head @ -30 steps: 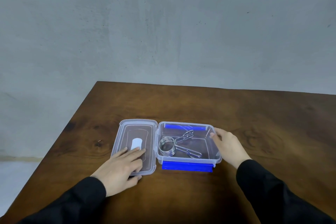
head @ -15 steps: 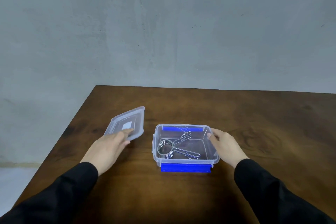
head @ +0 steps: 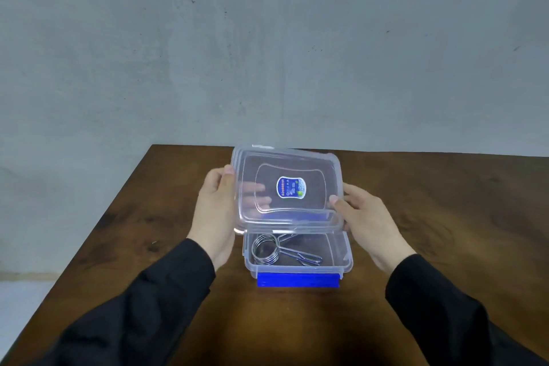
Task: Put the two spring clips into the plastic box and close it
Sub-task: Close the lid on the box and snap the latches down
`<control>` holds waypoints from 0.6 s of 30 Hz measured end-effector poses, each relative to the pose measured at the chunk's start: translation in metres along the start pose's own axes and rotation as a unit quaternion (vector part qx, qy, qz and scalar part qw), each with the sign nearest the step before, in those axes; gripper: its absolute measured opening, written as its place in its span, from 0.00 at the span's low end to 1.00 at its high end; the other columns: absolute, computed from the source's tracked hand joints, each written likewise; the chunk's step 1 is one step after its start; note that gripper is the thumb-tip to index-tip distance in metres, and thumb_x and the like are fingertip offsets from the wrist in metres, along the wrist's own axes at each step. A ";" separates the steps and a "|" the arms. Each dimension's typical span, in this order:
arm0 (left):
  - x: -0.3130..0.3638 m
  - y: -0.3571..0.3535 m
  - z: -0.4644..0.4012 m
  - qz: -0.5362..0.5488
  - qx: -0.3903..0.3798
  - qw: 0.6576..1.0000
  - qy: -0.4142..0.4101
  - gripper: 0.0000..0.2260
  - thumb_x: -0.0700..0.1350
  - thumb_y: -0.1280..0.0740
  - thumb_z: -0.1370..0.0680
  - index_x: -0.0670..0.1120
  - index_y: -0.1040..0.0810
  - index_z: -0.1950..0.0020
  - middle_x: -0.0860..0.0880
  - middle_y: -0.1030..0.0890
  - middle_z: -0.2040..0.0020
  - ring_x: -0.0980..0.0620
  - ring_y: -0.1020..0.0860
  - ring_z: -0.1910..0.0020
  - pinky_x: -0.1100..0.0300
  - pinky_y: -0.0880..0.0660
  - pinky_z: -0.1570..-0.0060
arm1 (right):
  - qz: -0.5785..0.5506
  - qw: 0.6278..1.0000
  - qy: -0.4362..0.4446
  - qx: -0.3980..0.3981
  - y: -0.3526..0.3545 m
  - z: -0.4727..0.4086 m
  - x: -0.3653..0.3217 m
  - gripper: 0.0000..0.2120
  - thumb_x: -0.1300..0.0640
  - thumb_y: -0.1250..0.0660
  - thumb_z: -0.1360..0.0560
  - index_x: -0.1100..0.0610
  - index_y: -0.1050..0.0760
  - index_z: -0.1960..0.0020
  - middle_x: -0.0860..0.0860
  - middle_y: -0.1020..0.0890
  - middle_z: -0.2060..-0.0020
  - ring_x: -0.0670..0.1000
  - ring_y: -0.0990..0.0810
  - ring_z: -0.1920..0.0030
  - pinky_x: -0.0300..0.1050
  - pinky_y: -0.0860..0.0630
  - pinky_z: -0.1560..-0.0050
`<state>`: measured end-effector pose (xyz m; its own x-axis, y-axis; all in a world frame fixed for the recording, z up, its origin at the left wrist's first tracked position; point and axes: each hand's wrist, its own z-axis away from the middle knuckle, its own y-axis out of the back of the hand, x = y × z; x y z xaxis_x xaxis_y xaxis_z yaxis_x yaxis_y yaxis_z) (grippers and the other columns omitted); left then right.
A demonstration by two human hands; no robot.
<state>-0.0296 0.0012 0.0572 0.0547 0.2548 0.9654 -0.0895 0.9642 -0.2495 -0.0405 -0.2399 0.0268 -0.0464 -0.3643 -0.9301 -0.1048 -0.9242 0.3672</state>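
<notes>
on the brown wooden table (head: 416, 217), my left hand (head: 217, 211) and right hand (head: 365, 217) pinch the clear, light, slippery plastic lid (head: 285, 187) by its side rims.

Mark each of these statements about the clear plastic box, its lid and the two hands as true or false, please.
1. Both hands, left hand and right hand, hold the clear plastic lid. True.
2. The lid is pressed shut on the clear plastic box. False: it is held tilted above the box, whose near part is uncovered.
3. Metal spring clips lie inside the box. True.
4. The blue latch at the box's near side is folded over the lid. False: it hangs down by the brown wooden table.
</notes>
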 end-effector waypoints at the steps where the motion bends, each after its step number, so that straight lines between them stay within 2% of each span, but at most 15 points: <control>1: -0.007 0.000 -0.003 -0.023 0.021 0.999 0.017 0.13 0.53 0.42 0.16 0.45 0.29 0.40 0.42 0.14 0.52 0.41 0.14 0.57 0.50 0.17 0.63 | 0.007 1.000 -0.013 0.017 0.003 0.002 0.001 0.11 0.49 0.36 0.18 0.45 0.20 0.38 0.43 0.13 0.52 0.46 0.15 0.53 0.40 0.17 0.59; 2: -0.014 0.000 -0.005 -0.064 0.036 0.997 0.020 0.11 0.53 0.40 0.17 0.47 0.27 0.41 0.45 0.15 0.51 0.44 0.14 0.56 0.54 0.18 0.65 | 0.029 0.999 -0.025 0.029 0.005 0.003 0.005 0.10 0.50 0.36 0.19 0.47 0.18 0.42 0.45 0.13 0.55 0.47 0.14 0.55 0.41 0.17 0.61; 3: -0.024 0.002 -0.008 -0.117 0.045 0.992 0.007 0.10 0.54 0.37 0.18 0.49 0.26 0.42 0.47 0.15 0.50 0.46 0.15 0.54 0.56 0.18 0.63 | 0.058 0.997 -0.036 0.034 0.008 0.003 0.011 0.09 0.49 0.35 0.19 0.48 0.16 0.46 0.46 0.12 0.57 0.49 0.14 0.57 0.42 0.17 0.61; 5: -0.043 0.005 -0.013 -0.219 0.052 0.974 -0.013 0.09 0.54 0.33 0.20 0.51 0.24 0.45 0.51 0.17 0.49 0.53 0.18 0.52 0.58 0.20 0.58 | 0.112 0.991 -0.057 0.032 0.010 0.002 0.019 0.12 0.49 0.35 0.19 0.51 0.15 0.55 0.50 0.13 0.63 0.53 0.15 0.60 0.47 0.16 0.61; 6: -0.052 0.009 -0.015 -0.258 0.053 0.965 -0.013 0.09 0.54 0.33 0.21 0.50 0.22 0.46 0.52 0.17 0.50 0.54 0.18 0.53 0.59 0.21 0.59 | 0.130 0.988 -0.073 0.031 0.010 0.001 0.024 0.14 0.48 0.34 0.20 0.52 0.15 0.59 0.51 0.14 0.66 0.54 0.15 0.62 0.51 0.15 0.60; 8: -0.067 0.015 -0.020 -0.324 0.060 0.944 -0.009 0.10 0.54 0.32 0.21 0.49 0.20 0.49 0.52 0.16 0.53 0.54 0.19 0.55 0.55 0.21 0.59 | 0.153 0.983 -0.101 0.031 0.008 0.001 0.030 0.15 0.48 0.33 0.21 0.53 0.16 0.61 0.51 0.14 0.68 0.53 0.15 0.64 0.54 0.14 0.59; 11: -0.082 0.022 -0.023 -0.411 0.065 0.909 -0.010 0.12 0.55 0.33 0.22 0.48 0.18 0.56 0.52 0.16 0.62 0.51 0.19 0.62 0.50 0.20 0.60 | 0.190 0.974 -0.120 0.029 0.003 0.004 0.035 0.13 0.47 0.32 0.21 0.51 0.16 0.61 0.48 0.14 0.68 0.48 0.14 0.66 0.49 0.14 0.61; 13: -0.088 0.023 -0.024 -0.446 0.065 0.893 -0.006 0.15 0.55 0.33 0.22 0.47 0.18 0.62 0.50 0.17 0.68 0.49 0.20 0.67 0.51 0.22 0.66 | 0.219 0.967 -0.127 0.026 0.001 0.004 0.039 0.13 0.47 0.32 0.21 0.52 0.16 0.61 0.49 0.14 0.69 0.49 0.14 0.67 0.50 0.14 0.61; 15: -0.091 0.024 -0.025 -0.460 0.058 0.886 0.009 0.17 0.55 0.33 0.22 0.45 0.18 0.64 0.48 0.18 0.70 0.47 0.19 0.67 0.51 0.23 0.68 | 0.236 0.962 -0.134 0.033 0.001 0.003 0.041 0.15 0.48 0.32 0.21 0.54 0.16 0.63 0.50 0.15 0.70 0.50 0.15 0.68 0.50 0.15 0.63; 16: -0.093 0.025 -0.026 -0.460 0.045 0.886 0.017 0.17 0.55 0.33 0.22 0.45 0.18 0.63 0.48 0.17 0.69 0.47 0.18 0.66 0.48 0.21 0.67 | 0.243 0.959 -0.139 0.035 0.001 0.002 0.042 0.16 0.49 0.32 0.21 0.55 0.17 0.64 0.51 0.16 0.71 0.50 0.16 0.69 0.49 0.16 0.66; 18: -0.097 0.028 -0.028 -0.441 0.008 0.897 0.035 0.14 0.55 0.33 0.21 0.47 0.16 0.58 0.50 0.15 0.65 0.51 0.17 0.64 0.47 0.18 0.61 | 0.256 0.954 -0.151 0.030 0.002 0.002 0.045 0.18 0.49 0.32 0.21 0.57 0.19 0.66 0.50 0.19 0.73 0.49 0.20 0.72 0.43 0.24 0.73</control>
<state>-0.0099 0.0053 -0.0451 0.1733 -0.6026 0.7790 0.0057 0.7916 0.6110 -0.0451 -0.2581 -0.0139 -0.3895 -0.7090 -0.5879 -0.0481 -0.6217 0.7817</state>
